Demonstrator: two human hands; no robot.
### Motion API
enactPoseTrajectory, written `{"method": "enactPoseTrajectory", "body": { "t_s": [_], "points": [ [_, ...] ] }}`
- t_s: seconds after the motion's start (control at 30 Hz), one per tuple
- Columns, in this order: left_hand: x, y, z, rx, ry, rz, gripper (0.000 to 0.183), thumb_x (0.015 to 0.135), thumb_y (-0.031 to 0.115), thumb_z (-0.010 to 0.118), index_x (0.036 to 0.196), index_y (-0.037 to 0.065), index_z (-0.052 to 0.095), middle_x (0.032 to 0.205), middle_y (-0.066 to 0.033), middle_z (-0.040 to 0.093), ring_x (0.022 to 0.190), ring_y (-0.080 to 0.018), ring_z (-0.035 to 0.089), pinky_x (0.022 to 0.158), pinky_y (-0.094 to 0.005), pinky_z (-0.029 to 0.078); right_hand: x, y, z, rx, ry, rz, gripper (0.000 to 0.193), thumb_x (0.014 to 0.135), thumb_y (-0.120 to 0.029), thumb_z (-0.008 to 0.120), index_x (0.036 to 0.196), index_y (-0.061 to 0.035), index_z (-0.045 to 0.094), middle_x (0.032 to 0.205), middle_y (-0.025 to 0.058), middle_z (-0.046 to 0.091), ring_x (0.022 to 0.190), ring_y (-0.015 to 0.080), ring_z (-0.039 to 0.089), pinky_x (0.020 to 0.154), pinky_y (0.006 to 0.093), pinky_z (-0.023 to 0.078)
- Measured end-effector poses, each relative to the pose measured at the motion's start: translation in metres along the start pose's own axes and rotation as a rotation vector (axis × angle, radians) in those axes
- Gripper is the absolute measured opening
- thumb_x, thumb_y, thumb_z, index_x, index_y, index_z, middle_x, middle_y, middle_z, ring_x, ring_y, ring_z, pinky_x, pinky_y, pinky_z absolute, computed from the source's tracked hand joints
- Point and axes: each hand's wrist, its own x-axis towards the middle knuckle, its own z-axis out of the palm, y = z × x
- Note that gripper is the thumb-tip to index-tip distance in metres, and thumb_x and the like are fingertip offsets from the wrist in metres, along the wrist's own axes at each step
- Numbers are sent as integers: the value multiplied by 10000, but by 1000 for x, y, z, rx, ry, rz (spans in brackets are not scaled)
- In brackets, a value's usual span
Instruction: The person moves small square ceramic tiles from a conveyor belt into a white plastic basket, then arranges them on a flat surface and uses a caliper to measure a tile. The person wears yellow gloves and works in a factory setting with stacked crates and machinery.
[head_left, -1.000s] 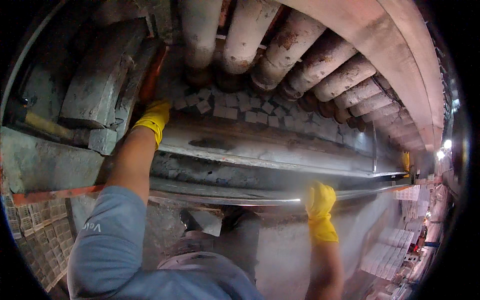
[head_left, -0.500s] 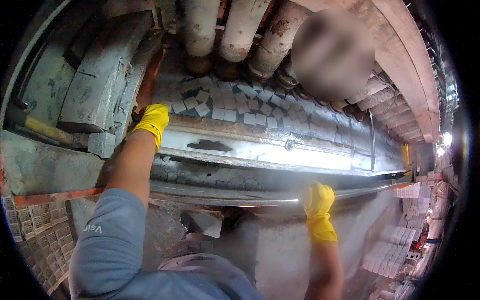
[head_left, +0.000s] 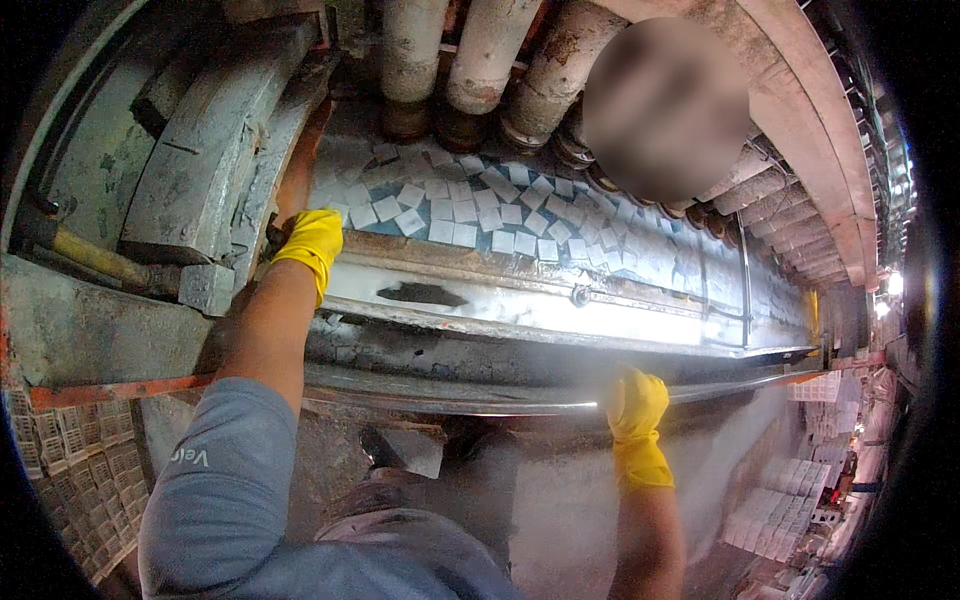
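My left hand, in a yellow rubber glove, is closed at the left end of a long metal trough, beside a grey block. What its fingers grip is hidden. My right hand, gloved in the same yellow, is curled into a fist at the trough's front metal rail. Whether it grips the rail or some small thing is unclear, as haze blurs the fingers. Many small pale square tiles lie scattered and partly overlapping on the wet, dark bed behind the trough's inner ledge. Neither hand touches them.
Thick, worn pipes slope down behind the tiles. A heavy grey beam and a yellow-handled bar stand at left. Pale plastic crates are below left; white stacks stand at right. A blurred round patch hides the upper middle.
The tiles look brighter and clearer, with less haze over them. The far pipes and tiles sit slightly farther right in the picture. Both hands stay in nearly the same places.
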Motion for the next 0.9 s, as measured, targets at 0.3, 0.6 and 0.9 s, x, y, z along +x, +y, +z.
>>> {"method": "enactPoseTrajectory", "body": {
  "t_s": [0.3, 0.6, 0.9],
  "points": [
    [-3, 4, 1, 15, 1, 68, 257, 889, 102, 600, 1093, 66, 752, 1195, -210, 740, 1120, -422, 707, 918, -536, 566, -7, 1, -4, 9, -22, 14, 311, 921, -358, 664, 1015, -79, 768, 843, 107, 761, 719, 359, 684, 718, 460, 530],
    [-4, -3, 11, -2, 0, 91, 322, 923, 106, 558, 1211, 110, 701, 1290, -163, 686, 1242, -377, 632, 1046, -513, 474, -7, 0, -5, 1, -29, -1, 306, 917, -360, 676, 1009, -84, 768, 866, 113, 765, 733, 360, 688, 725, 462, 532],
    [-11, 3, -5, 61, 110, 95, 455, 935, 153, 601, 1385, 137, 663, 1521, -180, 551, 1453, -417, 461, 1153, -564, 385, 8, 0, 1, -3, -26, 1, 297, 910, -351, 679, 1010, -85, 768, 866, 116, 763, 739, 360, 687, 725, 460, 528]
  ]
}}
